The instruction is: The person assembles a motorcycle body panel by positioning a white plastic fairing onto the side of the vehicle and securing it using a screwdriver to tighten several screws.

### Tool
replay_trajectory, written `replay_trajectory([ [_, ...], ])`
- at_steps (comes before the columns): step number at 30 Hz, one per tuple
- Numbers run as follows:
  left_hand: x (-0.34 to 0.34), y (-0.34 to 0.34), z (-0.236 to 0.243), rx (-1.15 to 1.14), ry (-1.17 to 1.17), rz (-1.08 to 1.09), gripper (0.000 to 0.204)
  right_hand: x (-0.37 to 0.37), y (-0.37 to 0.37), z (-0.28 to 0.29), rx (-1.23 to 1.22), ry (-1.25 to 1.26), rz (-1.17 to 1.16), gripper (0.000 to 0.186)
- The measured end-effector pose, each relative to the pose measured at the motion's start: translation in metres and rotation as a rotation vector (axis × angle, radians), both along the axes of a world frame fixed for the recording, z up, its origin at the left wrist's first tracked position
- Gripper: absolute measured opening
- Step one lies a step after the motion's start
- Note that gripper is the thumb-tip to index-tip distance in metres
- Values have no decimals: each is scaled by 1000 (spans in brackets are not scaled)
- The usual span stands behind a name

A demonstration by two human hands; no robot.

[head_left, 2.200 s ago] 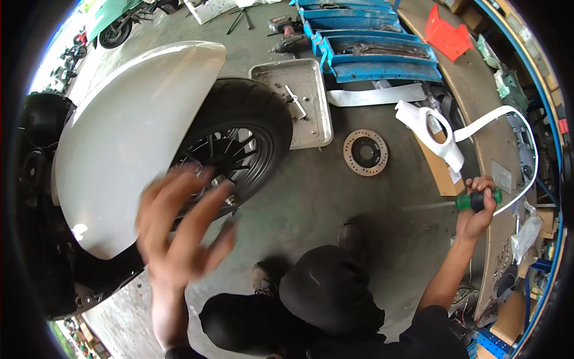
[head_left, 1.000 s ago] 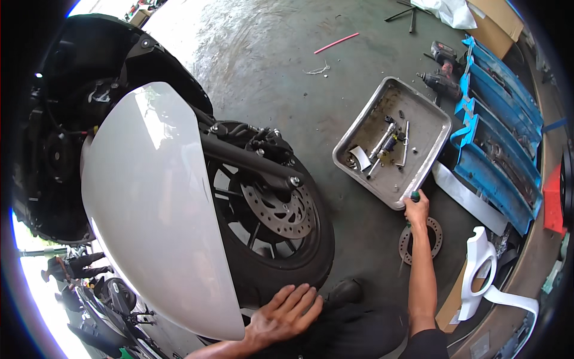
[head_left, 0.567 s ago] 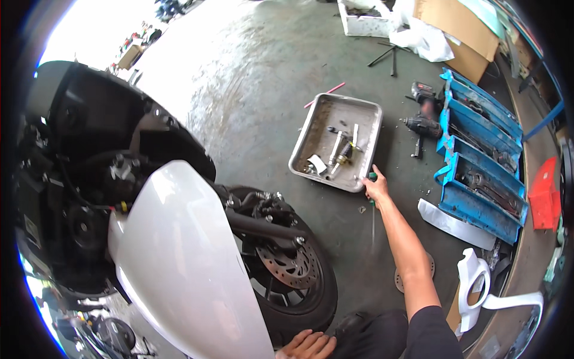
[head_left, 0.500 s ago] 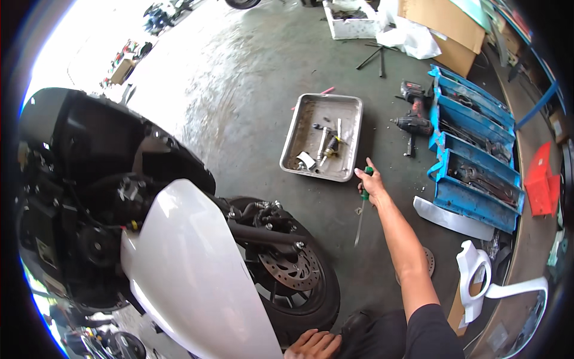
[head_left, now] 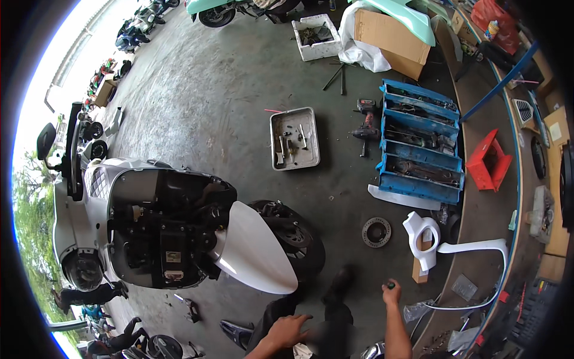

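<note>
My right hand (head_left: 391, 294) is low in the view, closed around a green-handled screwdriver (head_left: 390, 285) whose shaft is hidden. My left hand (head_left: 288, 329) rests with spread fingers on my dark trouser leg (head_left: 327, 311), holding nothing. In front of me stands a white scooter (head_left: 149, 227) with its front cover off and dark inner parts exposed. Its white front mudguard (head_left: 254, 248) covers the front wheel (head_left: 296, 233). Farther off on the concrete floor lies a metal tray (head_left: 294, 139) of small parts, well beyond both hands.
A brake disc (head_left: 376, 232) lies on the floor right of the wheel, beside a white body panel (head_left: 430, 239). An opened blue toolbox (head_left: 421, 143), a cordless drill (head_left: 365, 125), a red stand (head_left: 489, 160), a cardboard box (head_left: 388, 36) and a foam box (head_left: 315, 37) stand beyond.
The view has pulled back and up from the floor. My right hand has drawn away from the tray to near my body. My left hand has moved from the tyre onto my leg.
</note>
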State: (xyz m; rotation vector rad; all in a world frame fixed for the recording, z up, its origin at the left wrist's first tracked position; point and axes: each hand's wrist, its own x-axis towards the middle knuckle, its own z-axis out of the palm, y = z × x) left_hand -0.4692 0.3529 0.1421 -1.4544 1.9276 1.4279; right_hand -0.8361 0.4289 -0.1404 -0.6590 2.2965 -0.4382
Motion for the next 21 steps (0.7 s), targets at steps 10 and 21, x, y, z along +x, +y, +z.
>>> replay_trajectory([
  [10, -45, -97, 67, -69, 56, 134, 52, -19, 277, 181, 493, -392, -284, 29],
  [21, -42, -230, 35, -35, 91, 466, 49, -43, -84, 198, 309, -287, -329, 69],
])
